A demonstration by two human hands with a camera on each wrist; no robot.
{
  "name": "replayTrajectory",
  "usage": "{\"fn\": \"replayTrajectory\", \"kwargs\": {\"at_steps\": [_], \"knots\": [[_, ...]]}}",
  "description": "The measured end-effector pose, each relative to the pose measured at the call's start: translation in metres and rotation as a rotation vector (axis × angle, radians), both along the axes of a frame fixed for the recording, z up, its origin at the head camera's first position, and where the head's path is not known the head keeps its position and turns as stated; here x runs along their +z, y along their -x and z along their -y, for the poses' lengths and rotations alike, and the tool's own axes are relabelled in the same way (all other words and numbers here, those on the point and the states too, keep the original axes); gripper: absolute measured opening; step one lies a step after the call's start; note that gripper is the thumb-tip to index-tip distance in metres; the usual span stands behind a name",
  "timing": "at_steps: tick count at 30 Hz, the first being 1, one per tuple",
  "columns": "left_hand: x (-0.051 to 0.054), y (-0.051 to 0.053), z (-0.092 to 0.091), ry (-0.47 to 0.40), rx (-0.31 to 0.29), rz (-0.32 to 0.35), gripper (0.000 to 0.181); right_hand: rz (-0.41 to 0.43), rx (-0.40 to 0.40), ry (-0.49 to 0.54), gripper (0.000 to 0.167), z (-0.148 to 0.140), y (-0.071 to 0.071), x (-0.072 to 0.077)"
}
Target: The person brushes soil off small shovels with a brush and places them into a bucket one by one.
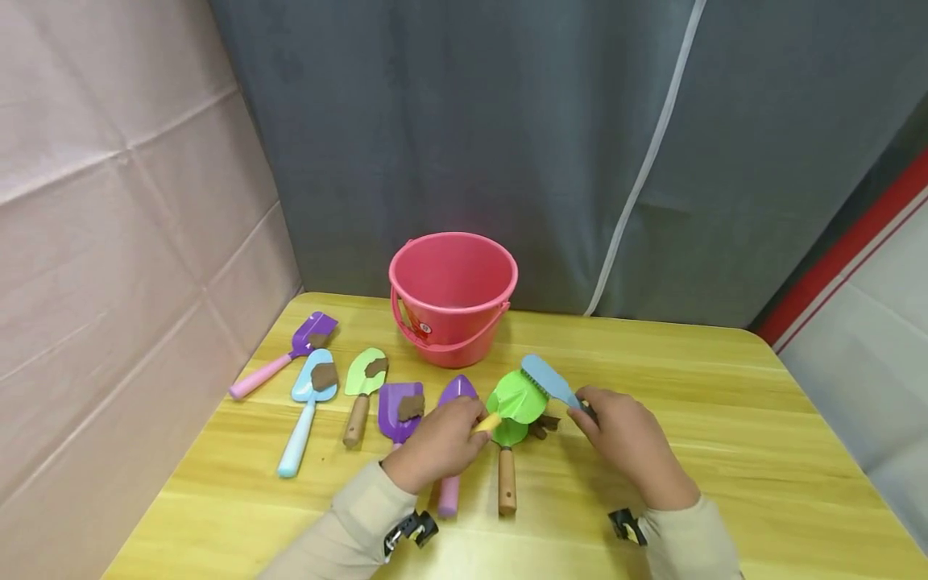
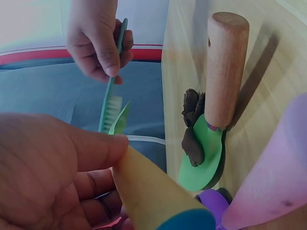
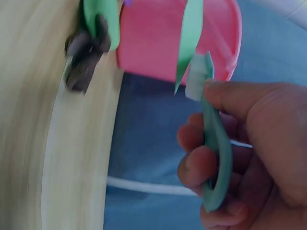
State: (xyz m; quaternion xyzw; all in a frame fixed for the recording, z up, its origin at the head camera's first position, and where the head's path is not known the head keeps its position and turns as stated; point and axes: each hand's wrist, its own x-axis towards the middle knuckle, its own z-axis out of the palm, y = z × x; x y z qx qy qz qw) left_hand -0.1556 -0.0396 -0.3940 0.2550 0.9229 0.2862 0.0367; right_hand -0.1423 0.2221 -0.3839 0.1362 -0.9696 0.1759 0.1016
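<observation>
My left hand (image 1: 444, 439) grips the yellow handle (image 2: 153, 187) of a green toy shovel (image 1: 517, 393), its blade raised above the table. In my right hand (image 1: 629, 435) is a blue-green brush (image 1: 545, 377), held by its handle. The brush's white bristles (image 3: 194, 79) meet the edge of the raised green blade. Under that blade lies another green shovel with a wooden handle (image 1: 507, 483), partly covered. Dark brown clumps (image 2: 192, 143) lie on and beside it. Close by my left hand, a purple shovel with a pink handle (image 1: 449, 495) is partly hidden.
A pink bucket (image 1: 464, 354) stands at the back of the wooden table (image 1: 725, 419). To the left lie several shovels with brown patches: purple (image 1: 397, 403), light green (image 1: 358, 374), light blue (image 1: 299, 439), and purple with pink handle (image 1: 264, 374). Grey curtain (image 1: 544, 161) hangs behind.
</observation>
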Motion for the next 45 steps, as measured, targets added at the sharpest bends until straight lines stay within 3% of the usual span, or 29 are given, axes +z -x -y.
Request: {"fn": "replayTrajectory", "kwargs": {"at_steps": [5, 9, 12, 14, 22, 27, 30, 36, 39, 45], "knots": [[-0.001, -0.002, 0.001, -0.005, 0.004, 0.025, 0.01, -0.066, -0.064, -0.008, 0.015, -0.003, 0.0, 0.0], [-0.001, -0.002, 0.001, -0.014, 0.006, 0.037, 0.011, -0.129, 0.054, -0.011, 0.015, 0.012, -0.007, 0.004], [-0.002, -0.001, 0.0, -0.023, 0.006, 0.05, 0.013, -0.121, 0.151, -0.033, 0.014, 0.024, -0.012, 0.006], [-0.002, -0.001, 0.0, -0.027, 0.01, 0.053, 0.014, -0.099, 0.165, -0.039, 0.014, 0.027, -0.012, 0.005], [-0.005, 0.0, 0.002, -0.033, 0.029, -0.007, 0.01, -0.039, 0.04, 0.02, 0.012, 0.009, 0.003, -0.008], [-0.005, -0.001, 0.002, -0.037, 0.042, 0.013, 0.011, -0.03, -0.067, 0.041, 0.015, -0.002, 0.008, -0.008], [-0.005, -0.001, 0.002, -0.045, 0.05, 0.032, 0.013, -0.057, -0.036, 0.046, 0.014, 0.001, 0.005, -0.005], [-0.004, -0.003, 0.002, -0.052, 0.063, 0.054, 0.017, -0.079, 0.162, 0.004, 0.013, 0.016, -0.003, 0.001], [-0.004, -0.003, 0.002, -0.06, 0.062, 0.061, 0.017, -0.071, 0.148, -0.002, 0.013, 0.016, -0.002, 0.0], [-0.006, -0.001, 0.001, -0.097, 0.077, 0.081, 0.013, -0.036, 0.015, 0.019, 0.015, -0.001, 0.007, -0.006]]}}
